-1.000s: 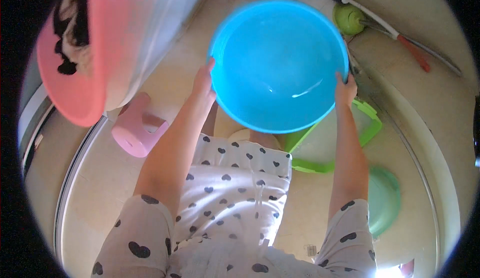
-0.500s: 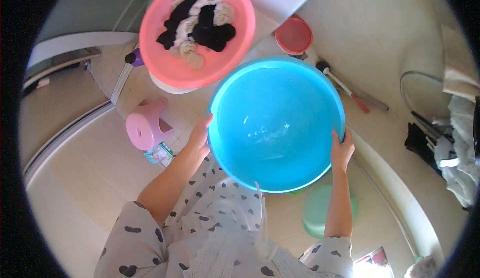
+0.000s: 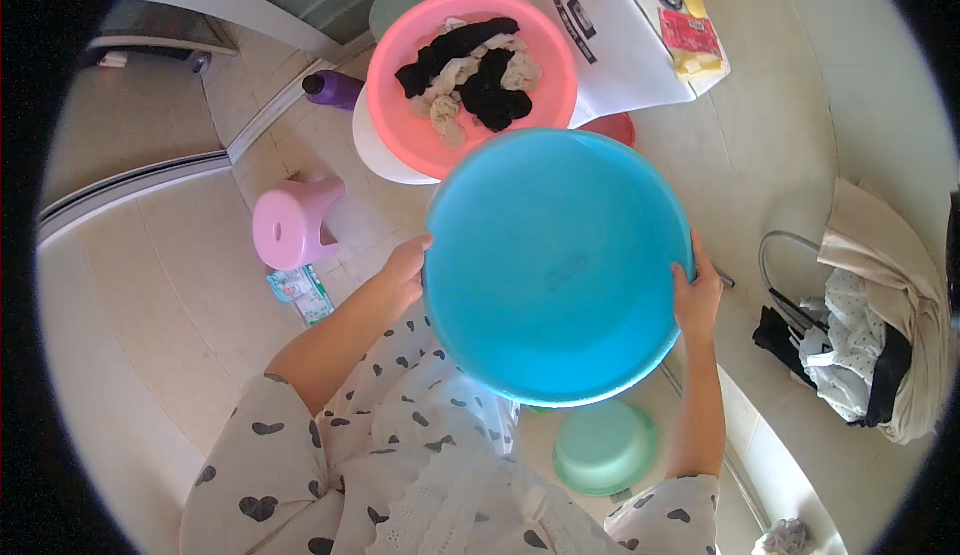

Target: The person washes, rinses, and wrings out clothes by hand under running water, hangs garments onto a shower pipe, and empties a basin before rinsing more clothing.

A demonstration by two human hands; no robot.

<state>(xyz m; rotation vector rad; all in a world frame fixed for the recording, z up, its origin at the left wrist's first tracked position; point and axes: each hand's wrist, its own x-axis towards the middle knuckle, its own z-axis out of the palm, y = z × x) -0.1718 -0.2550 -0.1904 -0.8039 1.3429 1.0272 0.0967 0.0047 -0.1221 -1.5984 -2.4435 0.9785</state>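
Observation:
A large round blue basin (image 3: 550, 265) is held up in front of me by its rim. My left hand (image 3: 405, 267) grips the left side and my right hand (image 3: 697, 290) the right side, thumb over the rim. Its inside shows a faint dark mark at the bottom. Just beyond it, a pink basin (image 3: 390, 120) sits on a white seat and holds black and whitish pieces of cloth (image 3: 487, 90). The blue basin's far rim overlaps the pink one's near edge in view.
Left stand a pink stool (image 3: 282, 227), a small blue-white packet (image 3: 300, 293) and a purple bottle (image 3: 338, 90). A green basin (image 3: 605, 445) lies below the blue one. A white cistern (image 3: 625, 45) carries small items; clothes (image 3: 850, 345) hang at right. A red bucket (image 3: 612, 129) shows partly.
The view has shifted, showing more of the cistern. The blue basin is still between both hands; its bottom shows a dark mark where bright glints of water showed before.

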